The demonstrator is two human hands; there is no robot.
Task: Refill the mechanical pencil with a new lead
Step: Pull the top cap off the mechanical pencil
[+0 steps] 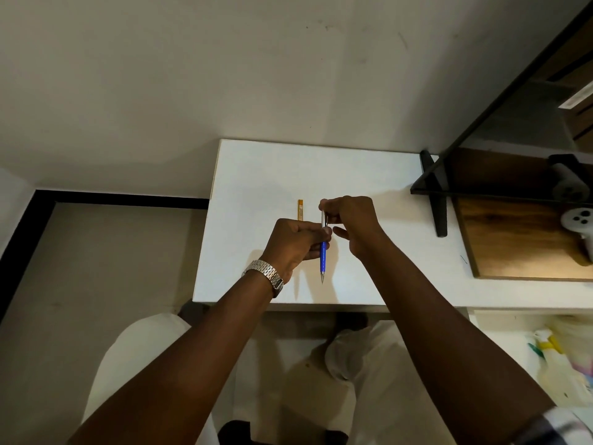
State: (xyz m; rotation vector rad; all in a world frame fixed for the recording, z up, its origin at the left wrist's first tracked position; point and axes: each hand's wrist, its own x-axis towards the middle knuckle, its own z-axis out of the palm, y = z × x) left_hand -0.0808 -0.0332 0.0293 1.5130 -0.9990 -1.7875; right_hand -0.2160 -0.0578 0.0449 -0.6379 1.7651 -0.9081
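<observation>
At frame center, the left hand grips the blue pencil above the counter. The right hand pinches its top end. An orange lead case lies just beside.

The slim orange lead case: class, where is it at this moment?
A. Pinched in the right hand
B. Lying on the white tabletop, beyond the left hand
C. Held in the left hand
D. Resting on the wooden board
B: the slim orange lead case lies flat on the white tabletop, untouched, just beyond the left hand, while both hands hold the blue mechanical pencil.
</observation>
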